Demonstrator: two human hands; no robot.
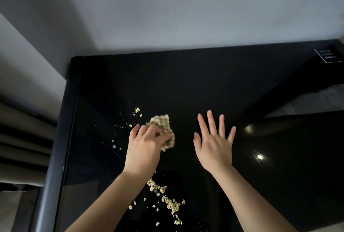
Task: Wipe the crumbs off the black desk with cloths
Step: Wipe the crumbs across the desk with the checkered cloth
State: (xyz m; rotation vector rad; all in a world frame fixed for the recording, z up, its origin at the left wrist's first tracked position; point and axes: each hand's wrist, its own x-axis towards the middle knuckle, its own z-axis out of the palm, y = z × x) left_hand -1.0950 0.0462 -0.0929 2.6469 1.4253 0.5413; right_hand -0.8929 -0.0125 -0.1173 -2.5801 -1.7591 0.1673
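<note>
Cloth (163, 129), beige waffle weave, is bunched on desk (195, 86) left of centre & gripped by curled fingers of left hand (144, 147). Right hand (214, 142) is held flat w/ fingers spread, nothing in it, just right of cloth. Crumbs (167, 202) are scattered near front edge, a few more w/ pale specks beside cloth.

A plain grey wall (167, 8) stood behind, dimly lit and shadowed at left. Beige and dark folds, possibly a curtain (22, 138), hung at left. Pale fabric (316, 101) showed at right.
</note>
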